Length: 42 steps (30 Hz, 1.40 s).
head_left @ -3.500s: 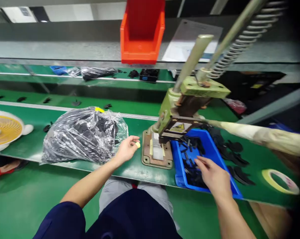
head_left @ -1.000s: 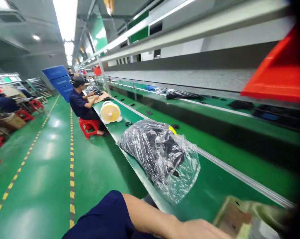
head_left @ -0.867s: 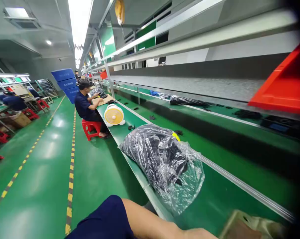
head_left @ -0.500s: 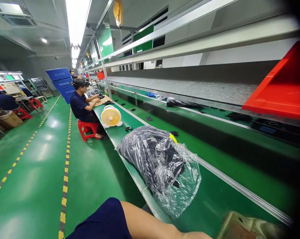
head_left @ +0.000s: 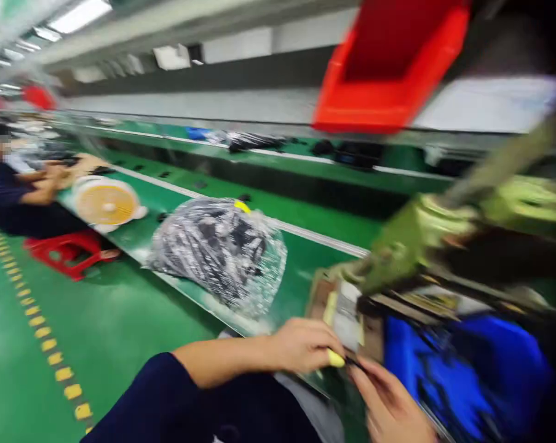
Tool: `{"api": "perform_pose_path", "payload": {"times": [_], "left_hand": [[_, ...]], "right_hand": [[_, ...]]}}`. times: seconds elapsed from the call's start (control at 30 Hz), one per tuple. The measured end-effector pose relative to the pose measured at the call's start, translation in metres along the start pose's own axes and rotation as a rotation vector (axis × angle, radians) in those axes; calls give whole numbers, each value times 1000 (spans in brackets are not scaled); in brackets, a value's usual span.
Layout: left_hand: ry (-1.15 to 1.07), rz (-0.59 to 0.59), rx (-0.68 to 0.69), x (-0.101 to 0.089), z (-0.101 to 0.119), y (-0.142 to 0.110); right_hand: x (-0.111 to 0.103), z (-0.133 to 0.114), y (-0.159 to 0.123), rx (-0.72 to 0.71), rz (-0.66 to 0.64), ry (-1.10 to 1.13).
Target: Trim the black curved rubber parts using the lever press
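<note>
My left hand [head_left: 308, 344] reaches across the front edge of the bench, its fingers closed in a pinch. Something yellow [head_left: 336, 358] sits at its thumb tip; blur hides whether it is a finger cover. Facing it, my right hand [head_left: 391, 400] also pinches. A small thin black part [head_left: 354, 364] lies between the fingertips of both hands. Just beyond them stands a green bench press [head_left: 398, 240] on a brown base, with a pale block [head_left: 347, 317] at its front. Right of my hands is a blue bin [head_left: 499, 357] containing black parts.
A clear plastic bag [head_left: 213, 246] of dark parts lies on the green bench, with a yellow-and-white fan [head_left: 108, 203] farther left. Beyond the fan, a co-worker [head_left: 10, 191] sits at the bench. A red bin [head_left: 389, 74] hangs overhead; a red stool [head_left: 66, 249] stands left.
The view has swung right and down, bringing the press, the blue bin and both hands into sight. The bag and fan now appear farther left.
</note>
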<state>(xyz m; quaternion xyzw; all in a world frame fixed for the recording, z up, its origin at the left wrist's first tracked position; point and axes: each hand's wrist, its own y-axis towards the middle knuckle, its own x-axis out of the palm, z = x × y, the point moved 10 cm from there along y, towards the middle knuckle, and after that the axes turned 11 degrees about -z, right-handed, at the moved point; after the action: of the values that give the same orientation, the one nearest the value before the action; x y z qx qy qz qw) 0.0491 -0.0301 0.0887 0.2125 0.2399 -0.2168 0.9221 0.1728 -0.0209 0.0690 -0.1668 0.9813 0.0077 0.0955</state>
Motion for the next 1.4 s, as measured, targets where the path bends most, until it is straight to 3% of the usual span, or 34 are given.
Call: {"api": "perform_pose_path", "payload": {"times": [0.13, 0.3, 0.5, 0.73, 0.93, 1.1, 1.27, 1.4], "left_hand": [[-57, 112, -12, -20, 0, 1], [-27, 56, 39, -8, 2, -5], [20, 37, 71, 4, -3, -19], [27, 9, 17, 13, -16, -27], [19, 62, 50, 14, -8, -29], [11, 61, 88, 12, 9, -26], [-110, 38, 60, -10, 13, -11], [-237, -180, 25, -6, 15, 10]], "right_hand": [[-11, 24, -8, 80, 72, 89], [-13, 51, -18, 139, 112, 104], [-3, 62, -31, 145, 83, 128], [1, 69, -36, 189, 73, 129], [10, 77, -33, 211, 54, 289], [24, 73, -21, 214, -30, 537], [32, 53, -16, 322, -234, 745], [41, 46, -20, 431, -384, 853]]}}
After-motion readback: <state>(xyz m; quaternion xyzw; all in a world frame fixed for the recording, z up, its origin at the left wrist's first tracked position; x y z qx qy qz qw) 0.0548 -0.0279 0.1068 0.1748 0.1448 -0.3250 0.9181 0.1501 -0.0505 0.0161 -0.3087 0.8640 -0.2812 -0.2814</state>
